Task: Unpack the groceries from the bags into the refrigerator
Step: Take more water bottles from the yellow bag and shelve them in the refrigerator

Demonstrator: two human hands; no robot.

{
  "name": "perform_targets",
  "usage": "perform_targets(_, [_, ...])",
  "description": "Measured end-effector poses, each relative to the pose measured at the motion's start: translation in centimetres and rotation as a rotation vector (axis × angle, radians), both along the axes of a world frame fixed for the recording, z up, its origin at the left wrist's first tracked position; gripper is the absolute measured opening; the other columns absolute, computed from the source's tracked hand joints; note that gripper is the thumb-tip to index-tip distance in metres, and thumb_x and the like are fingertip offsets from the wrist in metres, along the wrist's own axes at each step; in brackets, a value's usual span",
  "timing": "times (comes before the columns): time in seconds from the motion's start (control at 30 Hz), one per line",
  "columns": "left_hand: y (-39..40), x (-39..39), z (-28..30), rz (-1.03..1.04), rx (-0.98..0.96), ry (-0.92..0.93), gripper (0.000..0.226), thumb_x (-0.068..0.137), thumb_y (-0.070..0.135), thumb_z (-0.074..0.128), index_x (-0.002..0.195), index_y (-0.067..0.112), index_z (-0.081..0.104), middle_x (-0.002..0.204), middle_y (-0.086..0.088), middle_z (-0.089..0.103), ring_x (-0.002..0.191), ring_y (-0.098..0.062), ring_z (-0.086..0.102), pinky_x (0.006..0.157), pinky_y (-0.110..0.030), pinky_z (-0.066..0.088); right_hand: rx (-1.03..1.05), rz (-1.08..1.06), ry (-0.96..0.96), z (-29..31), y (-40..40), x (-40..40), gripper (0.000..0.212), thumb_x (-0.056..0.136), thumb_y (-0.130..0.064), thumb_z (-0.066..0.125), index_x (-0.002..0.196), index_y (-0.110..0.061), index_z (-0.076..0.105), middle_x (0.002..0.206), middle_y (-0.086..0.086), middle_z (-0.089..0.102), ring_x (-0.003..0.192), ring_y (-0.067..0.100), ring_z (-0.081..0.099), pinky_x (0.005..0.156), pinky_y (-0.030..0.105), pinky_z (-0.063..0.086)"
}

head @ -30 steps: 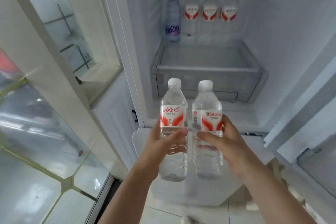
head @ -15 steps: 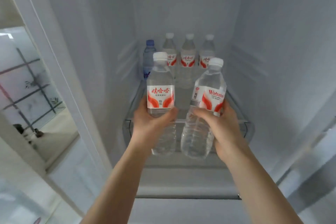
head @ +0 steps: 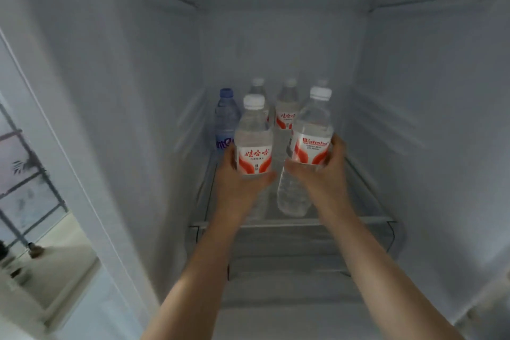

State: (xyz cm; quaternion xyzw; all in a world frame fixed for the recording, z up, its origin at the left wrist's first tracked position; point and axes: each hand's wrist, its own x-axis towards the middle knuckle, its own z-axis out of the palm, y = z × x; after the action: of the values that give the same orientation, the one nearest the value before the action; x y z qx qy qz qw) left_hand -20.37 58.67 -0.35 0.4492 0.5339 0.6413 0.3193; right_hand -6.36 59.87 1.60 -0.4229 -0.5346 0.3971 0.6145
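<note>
Both hands are in over the shelf (head: pixel 367 219), left hand (head: pixel 239 182) clasping an upright bottle (head: pixel 254 143), right hand (head: pixel 321 174) clasping a tilted one (head: pixel 310 146), back row (head: pixel 287 107) just beyond.

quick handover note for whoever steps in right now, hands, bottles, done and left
Left hand grips one water bottle, upright.
Right hand grips a second water bottle, tilted.
Both are over the glass shelf, not set down.
Done: blue bottle and a row of clear bottles stand at the back.
Left: set both down in front, release each grip. Bags are out of view.
</note>
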Motion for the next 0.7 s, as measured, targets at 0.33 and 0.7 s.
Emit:
perform_targets(0.33, [1.5,-1.2,-1.9,-0.048,0.077,0.055,0.076,0.06,0.01,0.09,0.126,0.02,0.055,0.11,0.007,0.069,0.098,-0.004,0.067,0.086,-0.037,0.058,0.062,0.066,-0.034,-2.8,2.2,-1.3,0.095,0.064,-0.002,0.085,0.14,-0.023,0.032,0.123,-0.015,0.056,0.108,-0.002,0.06,0.08,0.016,0.054])
perform_targets(0.7, [-0.4,-2.1,-1.8,-0.122,0.156,0.14,0.07,0.067,0.007,0.086,0.115,0.042,0.05,0.105,0.03,0.065,0.101,0.008,0.063,0.078,-0.011,0.052,0.097,0.128,-0.243,-4.0,1.8,-0.4,0.093,0.069,-0.015,0.084,0.14,-0.031,0.026,0.124,-0.035,0.044,0.117,-0.012,0.049,0.093,0.011,0.045])
